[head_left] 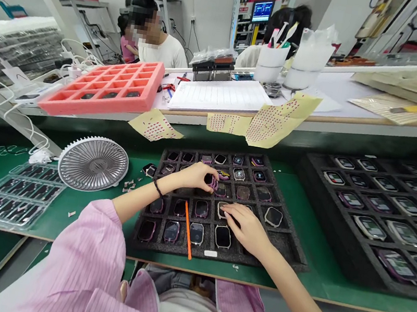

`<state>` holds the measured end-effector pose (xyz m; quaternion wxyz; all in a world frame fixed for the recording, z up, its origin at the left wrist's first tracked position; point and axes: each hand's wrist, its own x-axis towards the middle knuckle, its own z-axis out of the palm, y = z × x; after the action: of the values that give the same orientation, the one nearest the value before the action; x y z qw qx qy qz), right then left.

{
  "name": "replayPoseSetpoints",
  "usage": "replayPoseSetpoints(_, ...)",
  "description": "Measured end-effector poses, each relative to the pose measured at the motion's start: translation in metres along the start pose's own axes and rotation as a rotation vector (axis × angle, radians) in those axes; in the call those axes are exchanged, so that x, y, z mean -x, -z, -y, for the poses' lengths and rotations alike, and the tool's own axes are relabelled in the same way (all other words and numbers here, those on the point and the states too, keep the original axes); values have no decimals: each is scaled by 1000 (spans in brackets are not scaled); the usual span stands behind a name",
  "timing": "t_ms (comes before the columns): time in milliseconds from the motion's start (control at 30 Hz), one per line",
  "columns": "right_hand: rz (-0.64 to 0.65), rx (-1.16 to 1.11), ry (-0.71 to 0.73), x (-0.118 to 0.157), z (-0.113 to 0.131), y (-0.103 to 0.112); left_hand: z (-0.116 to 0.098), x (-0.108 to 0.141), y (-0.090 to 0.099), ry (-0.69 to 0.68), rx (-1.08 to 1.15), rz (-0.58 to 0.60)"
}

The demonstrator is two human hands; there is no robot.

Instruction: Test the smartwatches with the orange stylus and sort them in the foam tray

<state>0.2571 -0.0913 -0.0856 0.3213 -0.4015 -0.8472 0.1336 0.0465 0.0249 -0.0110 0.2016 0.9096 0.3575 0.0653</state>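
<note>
A black foam tray with rows of square watch cases lies on the green bench in front of me. My left hand is closed round a purple-rimmed watch case over the tray's middle rows. The fingers of my right hand are spread over the tray and touch a silver-rimmed case, which they partly cover. Below that sits another silver-rimmed case in its pocket. An orange stick lies slanted across the front left part of the tray.
A round fan and clear plastic trays stand at the left. A second foam tray of watches is at the right. The shelf behind holds a pink foam tray and papers. People sit beyond.
</note>
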Motion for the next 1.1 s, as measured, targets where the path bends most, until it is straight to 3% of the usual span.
replayPoseSetpoints(67,-6,-11,0,0,0,0,-9,-12,-3,-24,-22,-15)
replayPoseSetpoints(167,-11,-15,-15,0,0,0,-19,-26,-13,-39,-111,63)
replayPoseSetpoints(400,-9,-32,-41,-1,1,2,-30,-31,-29,12,-255,122)
replayPoseSetpoints(533,-23,-77,-70,0,3,1,-29,-38,-33,39,-292,146)
replayPoseSetpoints(633,-110,-188,-174,-2,-4,1,-20,-38,-33,39,-236,113)
replayPoseSetpoints(733,-184,-407,-371,-12,-17,0,-15,-25,-31,45,-119,-3)
replayPoseSetpoints(833,-63,-681,-511,-32,-21,-6,-27,-1,-27,12,-42,-140)
replayPoseSetpoints(933,105,-858,-491,-56,-5,-16,-44,28,-21,70,-98,-218)
replayPoseSetpoints(1100,195,-910,-419,-90,34,-42,-48,75,-14,286,-215,-246)
